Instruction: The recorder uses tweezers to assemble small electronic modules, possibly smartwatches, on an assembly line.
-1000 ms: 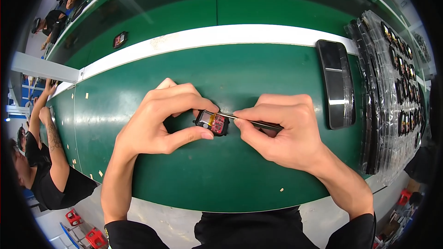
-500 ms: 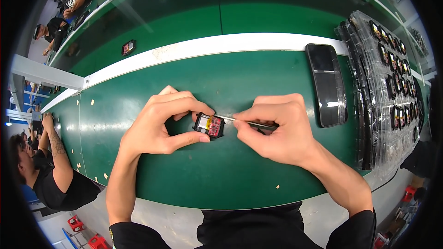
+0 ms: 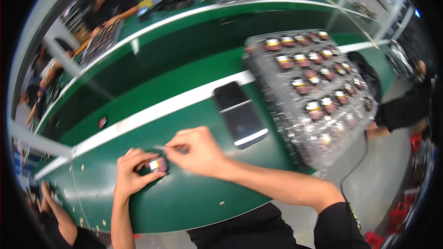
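Note:
Between the thumb and fingers of my left hand (image 3: 131, 170) is a small electronic module (image 3: 158, 164), with a dark case, a reddish circuit board and a pale silvery part. It is held at or just above the green bench. My right hand (image 3: 197, 151) pinches a slim metal tool, likely tweezers (image 3: 160, 147). Its tip points left, slightly beyond the module and apart from it. Motion blur hides the module's fine detail.
A black phone (image 3: 240, 115) lies right of my hands. Beyond it rises a stack of clear trays (image 3: 295, 129) holding several similar modules. Another module (image 3: 102, 122) sits past the white rail (image 3: 184, 96). Co-workers sit across and at the left; another person is at right.
The view has swung right, so the hands now appear lower left and the trays nearer the middle. The tool tip has come away from the module, which stays in my left hand.

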`<state>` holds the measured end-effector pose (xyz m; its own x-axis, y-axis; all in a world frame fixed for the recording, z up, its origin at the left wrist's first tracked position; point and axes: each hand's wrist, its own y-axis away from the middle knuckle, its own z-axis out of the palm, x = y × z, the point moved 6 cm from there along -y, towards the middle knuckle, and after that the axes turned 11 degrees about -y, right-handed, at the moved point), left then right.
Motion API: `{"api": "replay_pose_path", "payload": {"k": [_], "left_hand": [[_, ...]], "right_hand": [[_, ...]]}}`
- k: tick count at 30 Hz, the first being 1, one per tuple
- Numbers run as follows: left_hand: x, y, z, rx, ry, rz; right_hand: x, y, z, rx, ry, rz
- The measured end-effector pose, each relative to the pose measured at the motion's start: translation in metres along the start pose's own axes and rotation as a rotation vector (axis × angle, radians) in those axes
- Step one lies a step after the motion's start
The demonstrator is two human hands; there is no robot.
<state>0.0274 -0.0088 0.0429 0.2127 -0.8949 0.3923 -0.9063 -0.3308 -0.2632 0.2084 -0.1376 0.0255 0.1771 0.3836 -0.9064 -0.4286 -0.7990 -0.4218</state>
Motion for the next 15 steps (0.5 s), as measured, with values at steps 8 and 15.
{"api": "replay_pose_path", "payload": {"k": [8, 15], "left_hand": [[-0.06, -0.003, -0.017, 0.392, 0.542, -0.302], [0.147, -0.145, -0.017, 0.157, 0.533, 0.125]], "right_hand": [[0.01, -0.001, 0.001, 0.01, -0.048, 0.045], [0.007, 0.001, 0.013, 0.034, -0.069, 0.041]]}}
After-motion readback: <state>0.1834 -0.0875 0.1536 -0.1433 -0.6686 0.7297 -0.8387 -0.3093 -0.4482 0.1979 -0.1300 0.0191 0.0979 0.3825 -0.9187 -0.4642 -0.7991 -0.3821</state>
